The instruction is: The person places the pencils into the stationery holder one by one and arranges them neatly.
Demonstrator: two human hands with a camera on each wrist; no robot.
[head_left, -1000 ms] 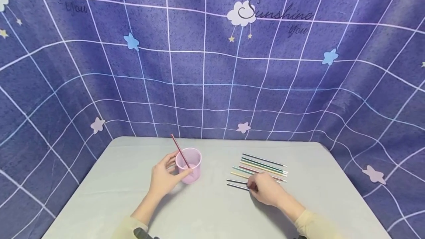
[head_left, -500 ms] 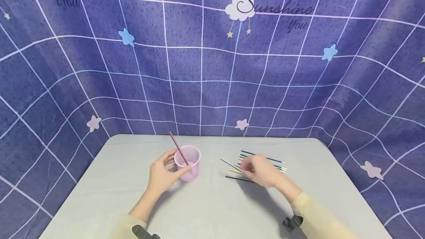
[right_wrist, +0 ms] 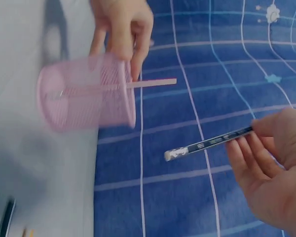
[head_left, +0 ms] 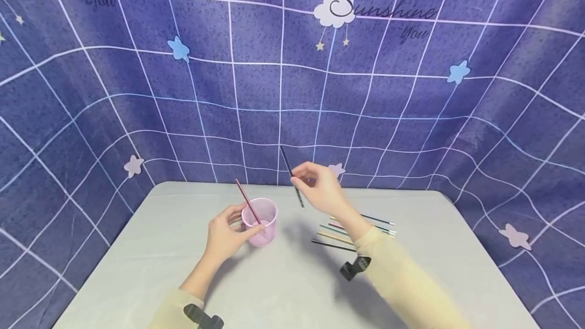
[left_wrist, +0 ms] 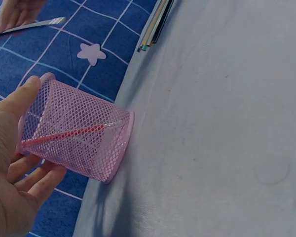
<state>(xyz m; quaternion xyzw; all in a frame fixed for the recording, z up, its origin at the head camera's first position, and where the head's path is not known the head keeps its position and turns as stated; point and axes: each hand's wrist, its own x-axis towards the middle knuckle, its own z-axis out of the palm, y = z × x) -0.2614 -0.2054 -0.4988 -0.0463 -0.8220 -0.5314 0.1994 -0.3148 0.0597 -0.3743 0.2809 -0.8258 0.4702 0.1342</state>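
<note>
My left hand (head_left: pixel 224 237) grips a pink mesh pencil cup (head_left: pixel 266 237), thumb at its rim and fingers along its side. The cup stands upright on the table. A red pencil (head_left: pixel 244 195) leans inside it, its upper end sticking out past the rim. To the right of the cup and higher up, my right hand (head_left: pixel 321 187) pinches a dark pencil (right_wrist: pixel 214 142) between thumb and fingers. That pencil is tilted in the air, apart from the cup, its white eraser end (right_wrist: pixel 173 154) pointing down.
Several pencils (head_left: pixel 335 237) in dark, yellow, green and red lie side by side on the pale tabletop (head_left: pixel 274 288), partly hidden by the right forearm. A blue-purple curtain (head_left: pixel 256 90) with grid lines and stars hangs behind and at both sides.
My right hand has picked a dark pencil from the row and lifted it up and left toward the cup. My left hand keeps its grip on the cup in the same place.
</note>
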